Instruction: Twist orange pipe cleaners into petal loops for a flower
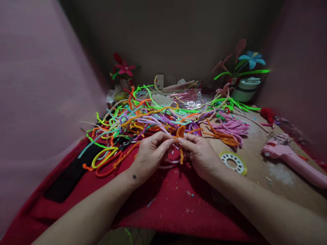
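Note:
Both hands meet above the front of the table, pinching an orange pipe cleaner piece [181, 131] bent into a petal-like loop with a short tail hanging down. My left hand [152, 149] grips its left side between thumb and forefinger. From the right, my right hand [200, 151] pinches it near the base of the loop, fingertips close to the left ones. Just behind the hands lies a tangled heap of coloured pipe cleaners [153, 115]. To the right of it rests a bundle of pink-purple pipe cleaners [230, 127], with orange ones beside it.
A roll of clear tape [233, 163] and a pink tool with a handle [293, 158] lie on the brown board at right. Yellow-and-red handled scissors [106, 161] lie left. Behind stand a blue flower [252, 60], a light-green pot [246, 89] and a red-pink flower [125, 68]. Red cloth [163, 211] covers the table.

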A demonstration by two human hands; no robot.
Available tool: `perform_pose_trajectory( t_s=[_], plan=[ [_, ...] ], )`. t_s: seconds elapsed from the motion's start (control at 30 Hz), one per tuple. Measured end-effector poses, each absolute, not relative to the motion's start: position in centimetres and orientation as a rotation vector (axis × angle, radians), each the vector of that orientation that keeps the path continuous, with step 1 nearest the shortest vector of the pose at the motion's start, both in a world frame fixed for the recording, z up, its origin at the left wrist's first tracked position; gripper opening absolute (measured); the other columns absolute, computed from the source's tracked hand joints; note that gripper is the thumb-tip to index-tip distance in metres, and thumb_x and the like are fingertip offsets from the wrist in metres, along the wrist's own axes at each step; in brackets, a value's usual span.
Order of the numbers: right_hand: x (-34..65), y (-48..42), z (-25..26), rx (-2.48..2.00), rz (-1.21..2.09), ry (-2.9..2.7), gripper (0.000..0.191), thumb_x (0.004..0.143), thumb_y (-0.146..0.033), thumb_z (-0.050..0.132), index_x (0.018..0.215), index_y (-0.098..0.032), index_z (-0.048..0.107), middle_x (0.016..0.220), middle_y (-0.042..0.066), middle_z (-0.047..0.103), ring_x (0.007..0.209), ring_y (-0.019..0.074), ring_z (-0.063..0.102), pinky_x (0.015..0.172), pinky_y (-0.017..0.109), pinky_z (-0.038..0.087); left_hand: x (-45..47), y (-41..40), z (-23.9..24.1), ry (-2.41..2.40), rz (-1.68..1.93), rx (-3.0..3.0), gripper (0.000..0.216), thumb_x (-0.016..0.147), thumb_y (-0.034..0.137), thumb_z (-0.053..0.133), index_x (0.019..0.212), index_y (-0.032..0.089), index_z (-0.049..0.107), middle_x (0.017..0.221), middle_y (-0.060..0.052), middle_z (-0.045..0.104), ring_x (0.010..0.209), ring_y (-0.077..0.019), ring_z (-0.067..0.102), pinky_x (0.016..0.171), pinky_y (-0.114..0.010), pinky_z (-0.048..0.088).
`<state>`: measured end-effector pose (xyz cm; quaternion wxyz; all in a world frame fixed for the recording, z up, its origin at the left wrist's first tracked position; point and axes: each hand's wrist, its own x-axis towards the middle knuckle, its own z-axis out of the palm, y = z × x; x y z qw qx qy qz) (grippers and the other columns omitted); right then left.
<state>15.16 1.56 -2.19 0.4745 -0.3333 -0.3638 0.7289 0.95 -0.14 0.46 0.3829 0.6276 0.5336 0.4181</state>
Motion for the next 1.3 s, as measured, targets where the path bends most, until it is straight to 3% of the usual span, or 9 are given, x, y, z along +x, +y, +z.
perform_pose_trajectory(
  t_s=[0.5,0.63,0.8,0.97,1.3],
  plan=[
    [15.0,1.9,-1.8,-0.810,1.783,-0.799,0.022,0.061,-0.025,0.073,0.078,-0.014,0.064,0.061,-0.005,0.056,0.041,0.0021,0.041,0.040,0.017,0.031,0.9,-0.5,1.4,1.286,1.167,1.507,0.023,0.080,0.024,0.057,0.059,0.015,0.052,0.046,0.006,0.048,0.037,-0.0045,0.041,0.039,-0.016,0.035],
    [15.1,1.9,-1.9,-0.812,1.753,-0.863,0.020,0.065,-0.027,0.070,0.078,-0.015,0.063,0.061,-0.004,0.056,0.040,0.0021,0.041,0.040,0.017,0.032,0.8,-0.4,1.3,1.263,1.218,1.534,0.020,0.082,0.026,0.055,0.066,0.015,0.056,0.055,0.004,0.054,0.044,-0.0050,0.047,0.044,-0.016,0.040],
    [15.3,1.7,-2.0,-0.865,1.684,-0.987,0.021,0.069,-0.035,0.067,0.071,-0.015,0.060,0.046,-0.007,0.048,0.034,0.0031,0.038,0.035,0.016,0.027,1.0,-0.3,1.0,1.254,1.239,1.688,0.013,0.083,0.026,0.055,0.086,0.015,0.060,0.073,0.002,0.060,0.061,-0.0065,0.056,0.058,-0.016,0.046],
    [15.3,1.5,-2.0,-0.890,1.679,-1.074,0.025,0.070,-0.038,0.067,0.067,-0.015,0.058,0.044,-0.007,0.047,0.034,0.0036,0.038,0.034,0.016,0.027,0.7,-0.2,0.1,1.301,1.153,2.102,0.008,0.082,0.020,0.056,0.085,0.015,0.062,0.076,-0.001,0.063,0.070,-0.0097,0.059,0.068,-0.020,0.046],
    [15.4,1.3,-1.8,-0.922,1.755,-1.057,0.021,0.071,-0.031,0.063,0.062,-0.015,0.053,0.044,-0.006,0.047,0.035,0.0045,0.040,0.034,0.016,0.027,0.5,0.1,-0.3,1.339,1.167,2.363,0.005,0.081,0.016,0.056,0.079,0.016,0.061,0.072,-0.001,0.063,0.066,-0.0104,0.059,0.063,-0.020,0.046]
  ],
)
